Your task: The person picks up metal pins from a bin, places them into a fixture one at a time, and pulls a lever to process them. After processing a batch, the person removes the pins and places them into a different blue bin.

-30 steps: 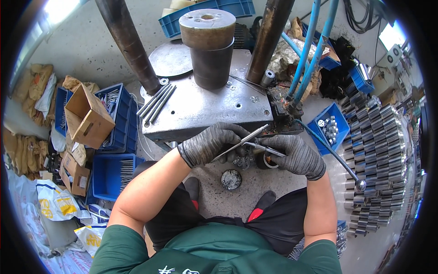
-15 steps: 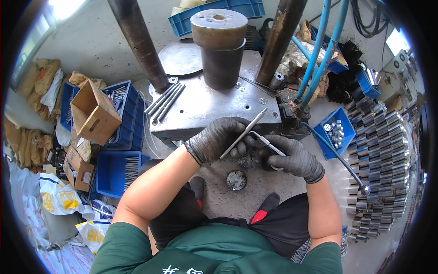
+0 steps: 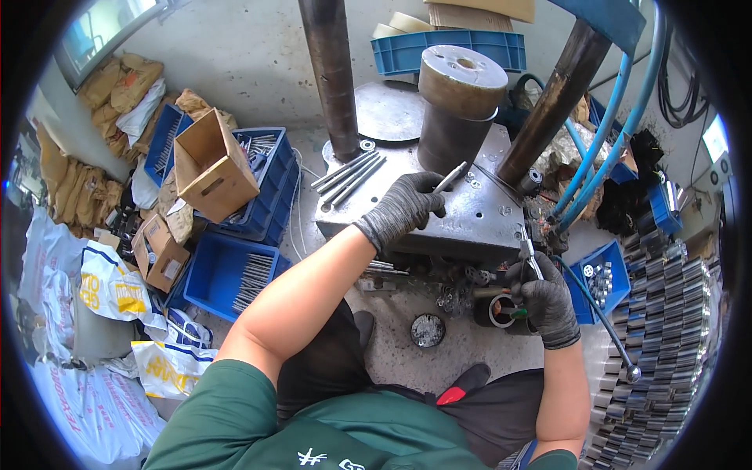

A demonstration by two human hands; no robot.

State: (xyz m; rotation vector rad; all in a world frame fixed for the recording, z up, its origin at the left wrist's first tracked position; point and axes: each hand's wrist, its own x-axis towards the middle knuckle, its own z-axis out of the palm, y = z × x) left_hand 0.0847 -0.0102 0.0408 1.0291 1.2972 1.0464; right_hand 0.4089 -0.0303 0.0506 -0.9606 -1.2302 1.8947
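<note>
My left hand (image 3: 403,207), in a dark grey knitted glove, is closed around a slim metal rod (image 3: 450,177) whose end points up and away over the steel press table (image 3: 427,223). My right hand (image 3: 546,298), gloved alike, grips slim-tipped metal pliers (image 3: 530,254) at the table's near right corner; the fingers hide much of them. Several loose metal rods (image 3: 348,178) lie side by side on the table's left part. Behind my left hand stands a thick steel cylinder (image 3: 458,117). Small rings (image 3: 472,180) lie to its right.
Dark steel columns (image 3: 329,78) rise from the table. At left are a blue bin of rods (image 3: 207,274) and an open cardboard box (image 3: 215,176). Right: a blue bin of small metal parts (image 3: 615,270), a ball-ended lever (image 3: 603,325), stacked metal cylinders (image 3: 662,337). A round tin (image 3: 428,330) sits on the floor.
My hands have moved apart: the left with the rod forward over the table, the right with the pliers toward the right. The view has shifted, so the surroundings appear farther right.
</note>
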